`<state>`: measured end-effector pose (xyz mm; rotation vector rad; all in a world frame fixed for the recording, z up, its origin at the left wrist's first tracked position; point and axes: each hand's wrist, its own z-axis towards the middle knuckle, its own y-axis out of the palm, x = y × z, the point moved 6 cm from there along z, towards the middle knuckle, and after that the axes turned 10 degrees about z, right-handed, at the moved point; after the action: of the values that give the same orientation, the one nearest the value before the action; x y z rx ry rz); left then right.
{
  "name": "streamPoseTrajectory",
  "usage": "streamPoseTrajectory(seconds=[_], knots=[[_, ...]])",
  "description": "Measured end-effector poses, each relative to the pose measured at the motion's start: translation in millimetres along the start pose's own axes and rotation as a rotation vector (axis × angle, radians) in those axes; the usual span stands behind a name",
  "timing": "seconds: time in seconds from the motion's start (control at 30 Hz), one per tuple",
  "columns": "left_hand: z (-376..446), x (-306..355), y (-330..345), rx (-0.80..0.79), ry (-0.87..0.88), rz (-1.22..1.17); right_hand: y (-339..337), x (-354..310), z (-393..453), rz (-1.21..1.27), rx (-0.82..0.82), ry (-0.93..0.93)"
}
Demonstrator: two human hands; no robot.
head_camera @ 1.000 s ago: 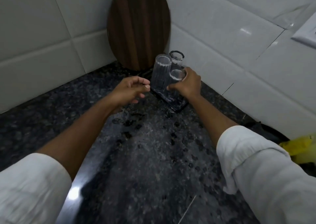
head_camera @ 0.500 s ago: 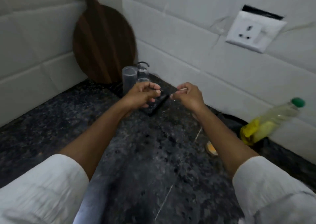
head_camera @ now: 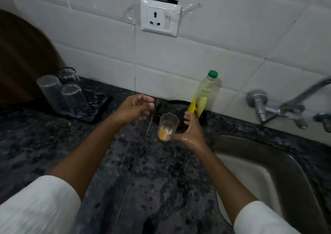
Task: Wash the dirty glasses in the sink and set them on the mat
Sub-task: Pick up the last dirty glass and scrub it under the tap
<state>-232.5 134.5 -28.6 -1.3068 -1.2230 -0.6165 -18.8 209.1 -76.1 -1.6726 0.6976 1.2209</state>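
A dirty glass [head_camera: 168,126] with orange residue at its bottom stands upright on the dark granite counter. My right hand [head_camera: 192,132] is spread beside it on the right, thumb touching its base, fingers apart behind it. My left hand [head_camera: 135,108] hovers to the glass's upper left, loosely curled and holding nothing. Three clear glasses [head_camera: 60,94] stand upside down on the dark mat [head_camera: 97,108] at the far left. The steel sink [head_camera: 268,164] lies at the right.
A yellow soap bottle [head_camera: 206,94] with a green cap leans against the tiled wall behind the glass, over a black object [head_camera: 176,105]. The tap [head_camera: 286,106] juts from the wall above the sink. A wooden board [head_camera: 21,63] leans at left; a socket [head_camera: 159,17] is on the wall.
My view swung right from the mat toward the sink. Both hands left the glasses on the mat; my right hand moved to the dirty glass by the soap bottle.
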Motion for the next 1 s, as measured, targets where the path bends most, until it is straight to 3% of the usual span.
streamPoseTrajectory(seconds=[0.07, 0.23, 0.43, 0.57, 0.73, 0.87, 1.0], knots=[[-2.8, -0.4, 0.9, 0.013, 0.001, -0.010, 15.8, 15.1, 0.2, 0.007, -0.007, 0.025], [-18.9, -10.1, -2.9, 0.034, -0.023, -0.008, 40.1, 24.6, 12.2, 0.048, 0.148, -0.016], [-25.7, -19.9, 6.3, 0.019, -0.053, 0.038, 26.8, 15.6, -1.7, 0.077, 0.261, -0.116], [-9.9, 8.1, 56.4, -0.033, -0.023, 0.002, -33.9, 23.1, -26.6, 0.116, 0.339, -0.111], [7.8, 61.2, 173.3, -0.150, 0.050, 0.049, -147.8, 47.4, -63.9, 0.068, 0.469, -0.098], [11.0, 103.7, 256.6, -0.078, 0.011, -0.005, -233.4, 80.8, -92.5, 0.029, 0.553, -0.068], [16.0, 145.3, 318.2, -0.004, 0.102, 0.139, -292.2, 105.1, -112.1, 0.012, 0.587, -0.041]])
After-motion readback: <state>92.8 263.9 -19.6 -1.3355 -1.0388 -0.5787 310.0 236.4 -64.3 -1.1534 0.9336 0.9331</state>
